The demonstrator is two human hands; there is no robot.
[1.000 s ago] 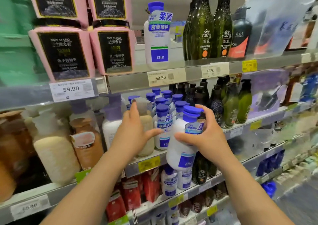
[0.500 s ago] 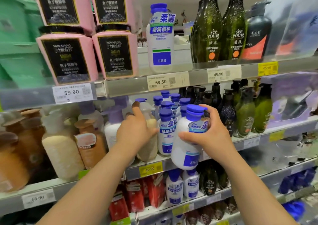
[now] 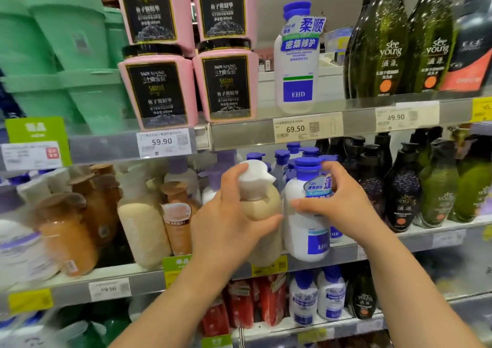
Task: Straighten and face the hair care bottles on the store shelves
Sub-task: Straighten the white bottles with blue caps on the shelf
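At the middle shelf (image 3: 372,243) front, a beige white-capped bottle (image 3: 262,206) is gripped by the left hand (image 3: 231,222), while the adjoining white blue-capped bottle (image 3: 306,214) is pinched near its neck tag by the right hand (image 3: 338,203), apparently slightly tilted.

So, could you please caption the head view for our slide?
Left hand grips a beige pump bottle while right hand holds a blue-capped white bottle.
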